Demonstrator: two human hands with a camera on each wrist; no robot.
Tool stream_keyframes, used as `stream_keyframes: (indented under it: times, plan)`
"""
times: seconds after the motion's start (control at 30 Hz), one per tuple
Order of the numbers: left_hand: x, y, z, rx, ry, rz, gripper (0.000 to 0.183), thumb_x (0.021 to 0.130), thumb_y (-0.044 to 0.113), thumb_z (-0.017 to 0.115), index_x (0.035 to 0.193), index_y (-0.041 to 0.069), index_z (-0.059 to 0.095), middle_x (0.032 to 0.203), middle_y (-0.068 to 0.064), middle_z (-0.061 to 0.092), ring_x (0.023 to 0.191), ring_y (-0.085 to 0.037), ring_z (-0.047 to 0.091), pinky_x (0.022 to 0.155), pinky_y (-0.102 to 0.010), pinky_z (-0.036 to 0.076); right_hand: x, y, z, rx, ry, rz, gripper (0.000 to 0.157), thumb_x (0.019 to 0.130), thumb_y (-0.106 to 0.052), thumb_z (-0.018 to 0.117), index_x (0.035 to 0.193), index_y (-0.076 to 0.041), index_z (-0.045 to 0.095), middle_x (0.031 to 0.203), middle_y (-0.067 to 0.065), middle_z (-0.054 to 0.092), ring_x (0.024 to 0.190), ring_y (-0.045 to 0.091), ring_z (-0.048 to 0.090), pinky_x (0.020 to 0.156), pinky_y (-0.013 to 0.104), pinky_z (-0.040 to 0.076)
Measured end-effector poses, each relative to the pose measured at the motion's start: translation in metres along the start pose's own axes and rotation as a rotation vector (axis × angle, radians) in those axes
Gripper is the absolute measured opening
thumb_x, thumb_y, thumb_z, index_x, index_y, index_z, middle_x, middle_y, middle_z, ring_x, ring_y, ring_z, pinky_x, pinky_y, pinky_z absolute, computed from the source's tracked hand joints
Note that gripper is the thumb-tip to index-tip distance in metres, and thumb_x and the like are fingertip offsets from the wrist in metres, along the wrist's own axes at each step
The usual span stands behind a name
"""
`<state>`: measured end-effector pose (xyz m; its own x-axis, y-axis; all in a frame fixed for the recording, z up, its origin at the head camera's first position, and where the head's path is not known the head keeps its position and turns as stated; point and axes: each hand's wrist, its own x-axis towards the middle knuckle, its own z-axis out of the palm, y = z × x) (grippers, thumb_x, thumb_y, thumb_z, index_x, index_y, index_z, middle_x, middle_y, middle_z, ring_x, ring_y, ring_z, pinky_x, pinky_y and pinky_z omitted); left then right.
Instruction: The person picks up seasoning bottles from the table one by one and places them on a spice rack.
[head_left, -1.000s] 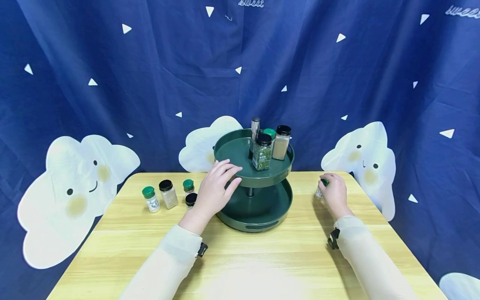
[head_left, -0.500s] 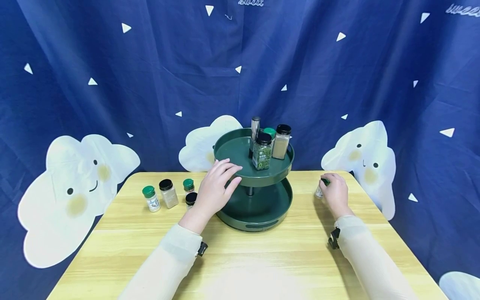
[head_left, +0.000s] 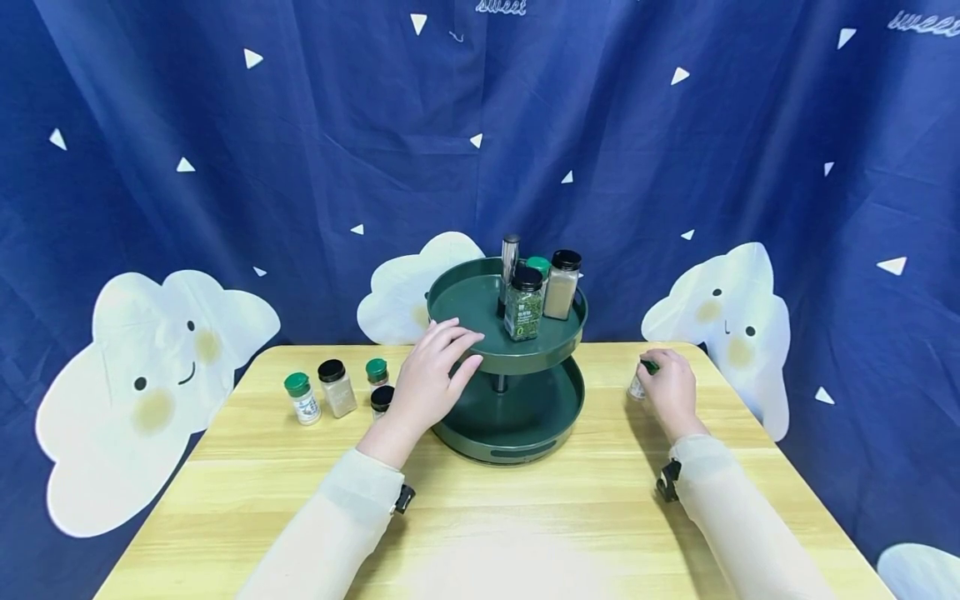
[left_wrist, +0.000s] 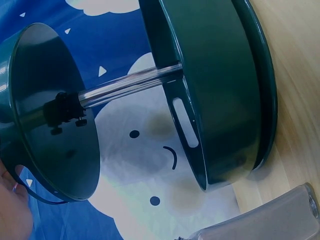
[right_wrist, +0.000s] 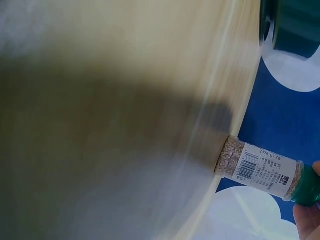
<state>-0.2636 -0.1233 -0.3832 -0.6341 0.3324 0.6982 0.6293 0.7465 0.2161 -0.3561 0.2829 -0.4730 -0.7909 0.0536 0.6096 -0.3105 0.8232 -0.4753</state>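
A green two-tier turntable rack (head_left: 517,457) stands mid-table. My left hand (head_left: 431,379) rests at the left of its upper tier (head_left: 480,321), fingers stretched over the rim and thumb apart. In the left wrist view, part of that hand (left_wrist: 14,212) shows beside the rim's handle slot. At the right, my right hand (head_left: 670,390) pinches the green cap of a small spice jar (head_left: 637,387). The right wrist view shows this jar (right_wrist: 262,170) upright on the table, with pale grains and a white barcode label; fingertips (right_wrist: 306,217) are at its cap.
On the upper tier stand a jar of green herbs (head_left: 523,312), a black-capped brown spice jar (head_left: 562,287), a green-capped jar (head_left: 538,265) and a tall slim grinder-like bottle (head_left: 509,258). Left of the rack are several jars, including a green-capped one (head_left: 303,400) and a black-capped one (head_left: 337,390).
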Motion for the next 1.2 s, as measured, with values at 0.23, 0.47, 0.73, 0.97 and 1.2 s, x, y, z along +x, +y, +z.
stream_keyframes:
  times: [0.23, 0.47, 0.73, 0.97, 1.2]
  plan:
    - [-0.001, -0.001, 0.001, -0.003, 0.007, 0.005, 0.032, 0.101, 0.03, 0.06, 0.129, 0.015, 0.067, 0.125, -0.005, 0.065, 0.136, -0.026, 0.047, 0.122, -0.046, 0.024, -0.002, -0.004, -0.002, -0.013, -0.004, 0.008, 0.018, 0.087, -0.002, 0.069, 0.102, 0.006, 0.073, 0.108, 0.024, 0.069, 0.104, 0.046, 0.061, 0.094, 0.059, 0.047]
    - [-0.001, -0.001, 0.002, 0.004, 0.015, 0.011, 0.032, 0.101, 0.03, 0.061, 0.128, 0.015, 0.067, 0.124, -0.005, 0.065, 0.136, -0.026, 0.047, 0.12, -0.05, 0.028, -0.005, -0.005, -0.003, -0.011, -0.012, 0.026, 0.019, 0.087, -0.003, 0.067, 0.103, 0.005, 0.074, 0.11, 0.024, 0.069, 0.106, 0.046, 0.061, 0.094, 0.059, 0.047]
    - [-0.001, 0.0, 0.001, 0.006, 0.008, 0.005, 0.032, 0.101, 0.031, 0.061, 0.128, 0.015, 0.067, 0.125, -0.005, 0.065, 0.136, -0.026, 0.046, 0.12, -0.049, 0.027, -0.004, -0.006, -0.006, -0.003, -0.004, 0.041, 0.019, 0.087, -0.003, 0.067, 0.104, 0.005, 0.074, 0.11, 0.023, 0.069, 0.106, 0.045, 0.061, 0.095, 0.059, 0.047]
    - [-0.001, 0.0, 0.001, 0.002, 0.01, 0.007, 0.032, 0.101, 0.03, 0.061, 0.128, 0.015, 0.067, 0.125, -0.005, 0.065, 0.136, -0.026, 0.047, 0.12, -0.05, 0.028, -0.004, -0.013, -0.011, 0.005, 0.009, 0.044, 0.019, 0.087, -0.002, 0.067, 0.104, 0.004, 0.074, 0.109, 0.022, 0.07, 0.104, 0.043, 0.063, 0.094, 0.057, 0.048]
    - [0.0, 0.001, 0.001, -0.002, -0.003, -0.008, 0.032, 0.102, 0.03, 0.06, 0.129, 0.015, 0.067, 0.125, -0.004, 0.065, 0.136, -0.025, 0.046, 0.121, -0.047, 0.025, -0.003, -0.02, -0.017, 0.008, 0.021, 0.027, 0.019, 0.086, -0.001, 0.066, 0.103, 0.005, 0.074, 0.109, 0.023, 0.07, 0.103, 0.044, 0.063, 0.093, 0.058, 0.048]
